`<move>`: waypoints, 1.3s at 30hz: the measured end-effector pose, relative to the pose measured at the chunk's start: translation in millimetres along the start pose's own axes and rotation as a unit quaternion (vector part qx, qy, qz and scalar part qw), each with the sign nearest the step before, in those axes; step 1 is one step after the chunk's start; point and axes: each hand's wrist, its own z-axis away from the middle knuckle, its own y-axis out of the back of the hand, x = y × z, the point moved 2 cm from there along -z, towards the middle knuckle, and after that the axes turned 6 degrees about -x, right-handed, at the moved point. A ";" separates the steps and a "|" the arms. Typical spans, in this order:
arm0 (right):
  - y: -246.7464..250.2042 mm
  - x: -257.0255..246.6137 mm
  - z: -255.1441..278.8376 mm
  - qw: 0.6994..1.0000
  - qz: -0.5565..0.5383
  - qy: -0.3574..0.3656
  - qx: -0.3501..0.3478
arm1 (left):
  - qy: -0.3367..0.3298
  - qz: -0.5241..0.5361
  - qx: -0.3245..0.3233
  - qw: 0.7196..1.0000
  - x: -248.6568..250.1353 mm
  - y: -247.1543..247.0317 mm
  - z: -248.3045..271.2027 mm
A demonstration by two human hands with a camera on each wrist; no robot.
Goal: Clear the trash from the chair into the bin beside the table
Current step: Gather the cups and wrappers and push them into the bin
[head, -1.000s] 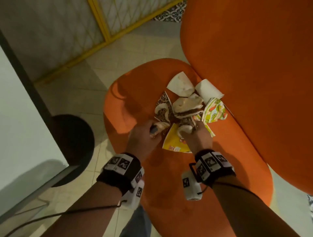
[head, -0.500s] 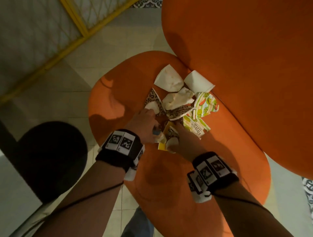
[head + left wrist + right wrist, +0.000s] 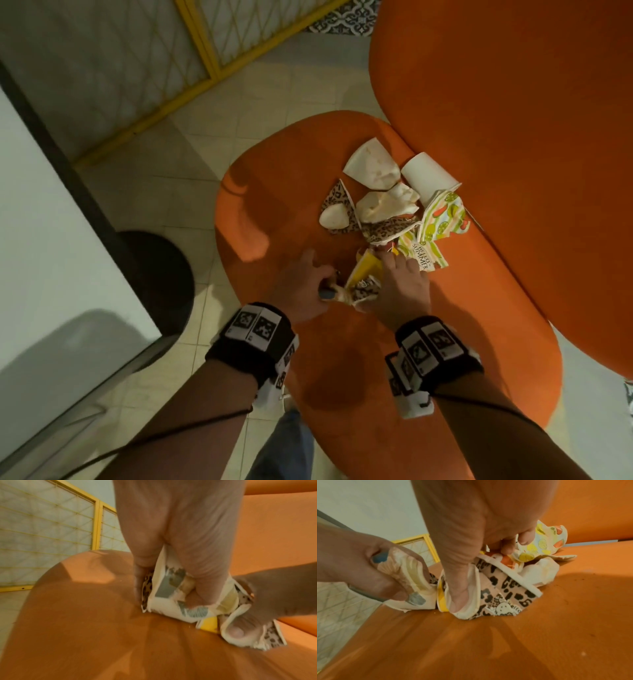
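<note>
Both hands clutch torn paper plates on the orange chair point(image 3: 308, 377): the left hand point(image 3: 301, 291) grips one scrap point(image 3: 171, 601), the right hand point(image 3: 400, 291) a spotted piece point(image 3: 496, 599). Only the head view shows the black bin point(image 3: 161, 274) at left.

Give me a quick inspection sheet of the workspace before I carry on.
Surface: orange chair seat, faint stains and crumbs.
Job's things: torn paper plate pieces piled near the backrest; black bin on the floor left of the chair.
Clutter: nothing seen beyond the trash.
Hands: left hand grips a crumpled scrap; right hand pinches leopard-print pieces.
Cables: thin black cords along both forearms.
Surroundings: white table, yellow-framed screen, tiled floor.
</note>
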 end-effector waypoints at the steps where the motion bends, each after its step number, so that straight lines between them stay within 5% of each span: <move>1: 2.2 -1.2 4.7 1.000 0.012 0.007 0.000 | 0.005 0.006 0.016 1.000 0.1 -3.0 6.3; 6: -2.9 -2.4 31.9 0.995 0.003 0.072 0.069 | 0.114 0.151 0.117 0.975 -14.1 -19.7 55.9; 9: -13.9 -10.4 47.8 0.985 -0.143 0.082 0.047 | 0.136 0.228 0.160 0.951 -29.6 -41.1 98.6; 14: -30.8 -68.3 102.4 0.917 -0.377 0.131 -0.004 | 0.203 0.417 0.248 0.851 -55.6 -92.9 199.0; 16: -48.4 -105.9 127.3 0.883 -0.440 0.151 -0.068 | 0.214 0.487 0.305 0.790 -69.2 -115.2 246.4; 21: -107.9 -219.6 199.2 0.856 -0.428 0.198 -0.214 | 0.289 0.607 0.456 0.583 -119.0 -166.2 375.7; 26: -181.0 -335.9 288.6 0.826 -0.357 0.244 -0.361 | 0.345 0.653 0.577 0.349 -175.1 -214.6 507.1; 30: -249.9 -435.3 361.5 0.804 -0.293 0.296 -0.425 | 0.383 0.662 0.598 0.241 -235.4 -273.6 598.5; 34: -334.7 -522.1 422.7 0.812 -0.240 0.320 -0.424 | 0.439 0.662 0.576 0.190 -307.9 -335.5 665.1; 39: -433.8 -606.0 456.0 0.850 -0.142 0.353 -0.364 | 0.527 0.639 0.516 0.221 -400.1 -376.0 716.7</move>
